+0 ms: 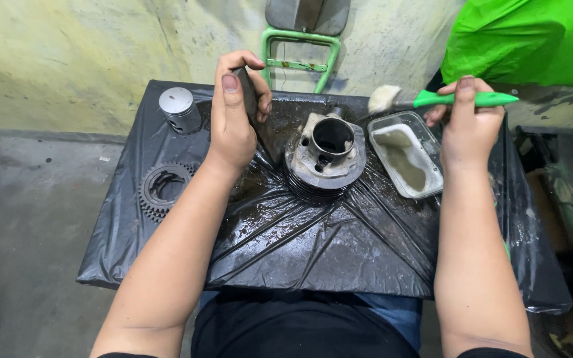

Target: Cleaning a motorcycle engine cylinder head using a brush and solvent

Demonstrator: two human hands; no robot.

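A rough plastered wall [67, 59], pale yellow-green and stained, is seen across the top of the frame. A grey concrete floor [21, 225], worn and speckled, is seen at left. A green metal frame [300, 50] is set against the wall at top centre. Bright green cloth [532, 40] is draped at upper right. Light is flat and even.

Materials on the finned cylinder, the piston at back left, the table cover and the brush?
Finned cylinder: cast metal, likely aluminium; dull grey, grimy, wet. Piston: machined metal, brighter satin silver with ring grooves. Table cover: thin black plastic sheet, glossy, creased, with wet patches. Brush in the right hand: green plastic-looking handle, pale bristles, fibre unclear.
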